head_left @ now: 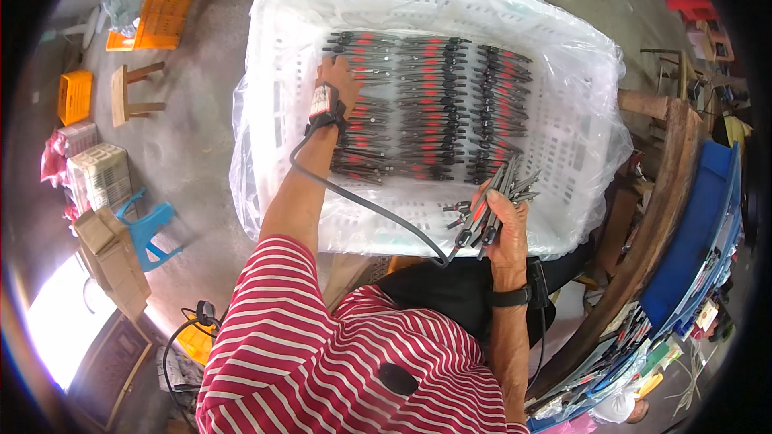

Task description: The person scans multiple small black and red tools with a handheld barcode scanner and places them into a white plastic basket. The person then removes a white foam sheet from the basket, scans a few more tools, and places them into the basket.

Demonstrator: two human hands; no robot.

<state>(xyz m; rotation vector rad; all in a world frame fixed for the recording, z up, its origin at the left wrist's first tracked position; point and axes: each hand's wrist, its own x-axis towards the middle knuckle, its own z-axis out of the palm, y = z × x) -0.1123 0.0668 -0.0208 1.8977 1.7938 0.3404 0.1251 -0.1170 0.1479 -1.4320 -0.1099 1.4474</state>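
Observation:
In a white plastic basket point(277, 32) lined with clear film, slim black-and-grey tools with red middles lie in three rows: a left row point(362, 124), a middle row point(430, 104) and a right row point(503, 96). Their exact kind is hard to make out. My left hand point(342, 80) rests over the upper part of the left row, its fingertips mostly hidden. Near the basket's front right, my right hand point(507, 229) is closed round a loose bundle of the same tools point(486, 205), which point various ways.
A dark cable point(366, 202) runs from my left wrist across the basket's near edge. On the right stands a wooden bench edge point(675, 185) with a blue tray point(700, 229). Leftward are a small wooden stool point(121, 96), a blue plastic stool point(149, 229), cardboard point(112, 261) and orange crates point(165, 0).

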